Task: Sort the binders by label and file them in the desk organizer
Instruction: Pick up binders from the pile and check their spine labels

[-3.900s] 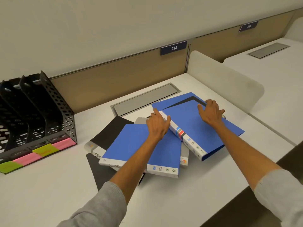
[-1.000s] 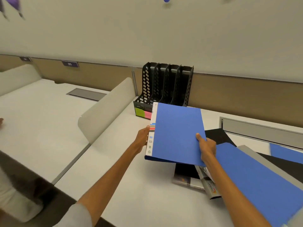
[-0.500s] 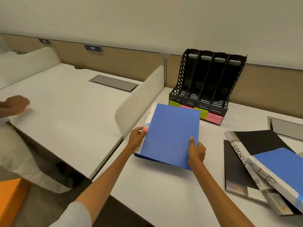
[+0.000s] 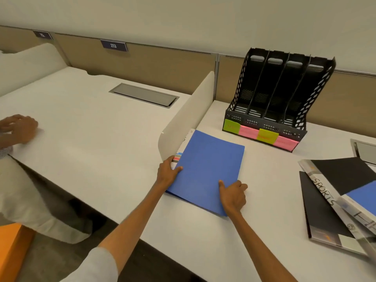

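Now left grip [image 4: 167, 173] pinches the flat blue binder [image 4: 207, 169] by its white spine; right grip [image 4: 233, 195], its edge.

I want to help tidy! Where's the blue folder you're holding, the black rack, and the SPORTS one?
blue binder [image 4: 207, 169], head view, middle of its front cover.
desk organizer [image 4: 251, 121], head view, its front wall.
SPORTS binder [image 4: 323, 190], head view, its lettered spine.
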